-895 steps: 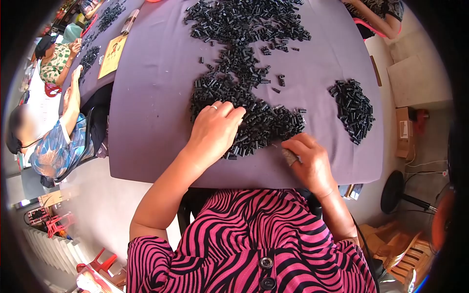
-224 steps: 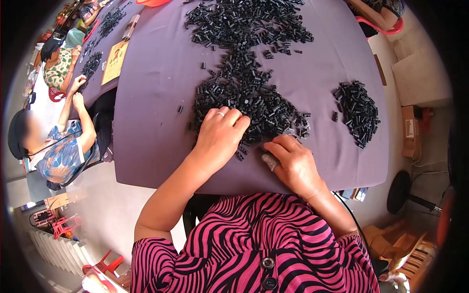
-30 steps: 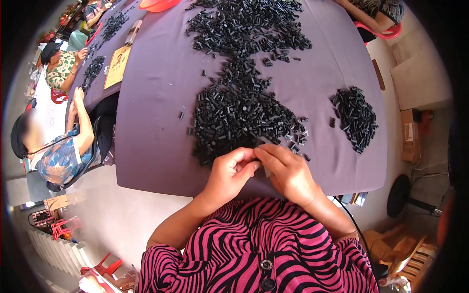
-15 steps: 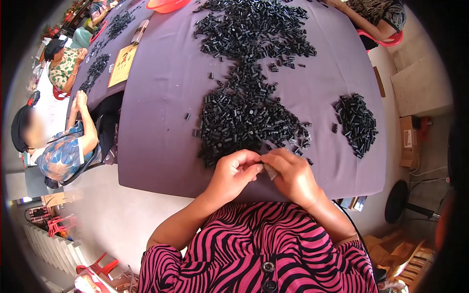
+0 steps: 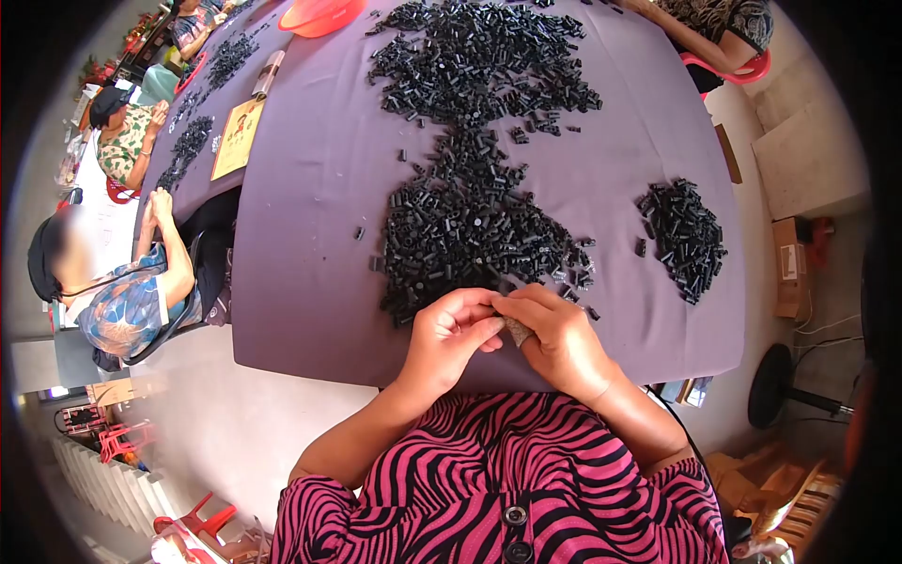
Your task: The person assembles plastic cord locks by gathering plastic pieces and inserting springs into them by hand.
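Observation:
My left hand (image 5: 446, 338) and my right hand (image 5: 559, 338) meet at the near edge of the black pile, fingertips pinched together. Whatever sits between the fingertips is mostly hidden; only a dark speck shows there. A grey-beige wrap (image 5: 518, 331) covers part of my right thumb. Just beyond my hands spreads a large pile of small black cylindrical pieces (image 5: 460, 240), joined by a narrow neck to another heap farther back (image 5: 479, 66). On the right lies a smaller separate pile of the same black pieces (image 5: 684, 240).
A purple-grey cloth (image 5: 310, 282) covers the table. An orange-red basin (image 5: 321, 14) and a yellow printed sheet (image 5: 237, 139) lie toward the left. People sit along another table on the left, and a person's arm (image 5: 691, 38) rests at the far right. A black fan (image 5: 770, 385) stands right.
The view has shifted slightly. My fingers have adjusted a little around the pinch, and the wrap on my right thumb shows more clearly. The piles look the same.

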A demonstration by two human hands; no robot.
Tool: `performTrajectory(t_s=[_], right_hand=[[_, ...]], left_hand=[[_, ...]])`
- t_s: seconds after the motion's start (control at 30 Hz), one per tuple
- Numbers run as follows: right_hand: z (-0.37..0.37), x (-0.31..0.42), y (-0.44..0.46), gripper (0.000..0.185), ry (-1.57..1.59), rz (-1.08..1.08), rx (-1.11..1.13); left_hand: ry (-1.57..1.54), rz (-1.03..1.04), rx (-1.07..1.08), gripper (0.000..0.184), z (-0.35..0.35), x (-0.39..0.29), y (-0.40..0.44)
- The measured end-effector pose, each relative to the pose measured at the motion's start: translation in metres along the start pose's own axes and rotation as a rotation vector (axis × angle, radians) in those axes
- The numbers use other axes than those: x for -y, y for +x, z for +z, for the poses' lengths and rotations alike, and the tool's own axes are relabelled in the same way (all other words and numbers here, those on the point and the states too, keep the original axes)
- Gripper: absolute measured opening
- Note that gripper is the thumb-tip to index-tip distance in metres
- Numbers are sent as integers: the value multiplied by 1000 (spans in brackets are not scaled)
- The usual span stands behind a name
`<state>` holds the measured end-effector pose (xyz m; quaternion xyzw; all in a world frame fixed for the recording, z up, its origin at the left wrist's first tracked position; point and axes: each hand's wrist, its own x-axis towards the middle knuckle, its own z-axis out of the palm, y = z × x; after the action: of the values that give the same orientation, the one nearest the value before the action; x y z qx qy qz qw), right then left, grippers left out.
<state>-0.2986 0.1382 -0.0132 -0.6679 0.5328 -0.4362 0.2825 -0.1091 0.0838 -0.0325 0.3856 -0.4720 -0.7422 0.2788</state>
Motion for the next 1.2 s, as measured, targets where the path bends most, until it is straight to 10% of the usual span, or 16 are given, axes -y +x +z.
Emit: performTrajectory(t_s=[0.53, 1.2], right_hand=[[6, -9, 11, 36, 199, 24, -115], [2, -27, 1, 44, 280, -4, -86]], left_hand=[[-260, 74, -4, 42, 8, -15, 6], [134, 175, -22, 43, 8, -16, -3]])
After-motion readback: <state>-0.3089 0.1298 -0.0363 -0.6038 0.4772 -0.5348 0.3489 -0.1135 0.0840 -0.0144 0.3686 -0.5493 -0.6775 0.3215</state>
